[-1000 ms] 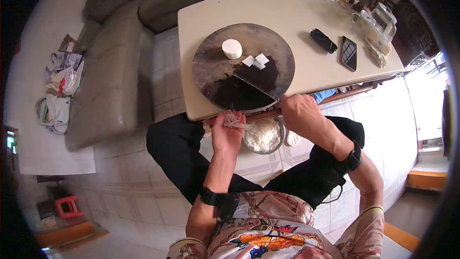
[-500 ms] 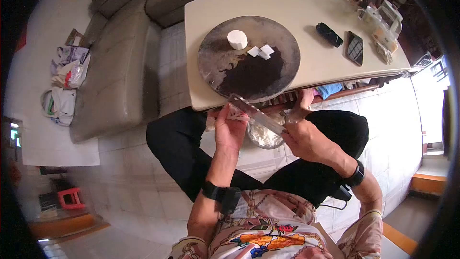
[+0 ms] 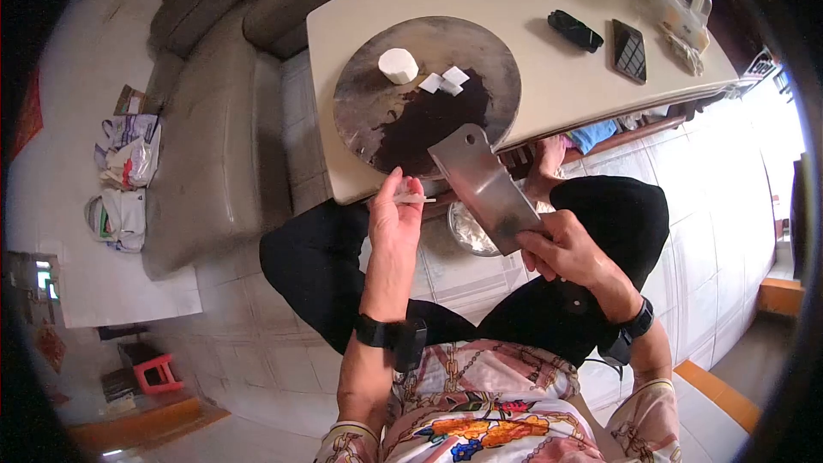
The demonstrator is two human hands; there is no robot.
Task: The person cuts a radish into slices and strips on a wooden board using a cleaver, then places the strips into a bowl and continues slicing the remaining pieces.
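Note:
My right hand (image 3: 564, 250) grips a broad steel cleaver (image 3: 487, 189) by the handle end, its flat face turned up and its far corner over the near edge of the round cutting board (image 3: 356, 90). My left hand (image 3: 394, 216) is curled, palm up, around thin white strips (image 3: 413, 199) that look like radish. Partly hidden under the blade, a metal bowl (image 3: 480, 252) holds many white shreds (image 3: 465, 226). On the board lie a thick white chunk, radish-like (image 3: 398, 66), and several flat white slices (image 3: 446, 81), near a dark wet patch (image 3: 433, 124).
The board rests on a cream table (image 3: 549, 81). A phone (image 3: 629, 51), a black case (image 3: 574, 31) and a clear plastic jug (image 3: 677, 0) stand or lie to its right. A grey sofa (image 3: 206, 137) is at left, with bags (image 3: 127, 180) beyond it.
The cleaver has swung away from my left hand and turned its broad face up. My left hand has moved slightly left, still with white strips. The whole view has shifted a little.

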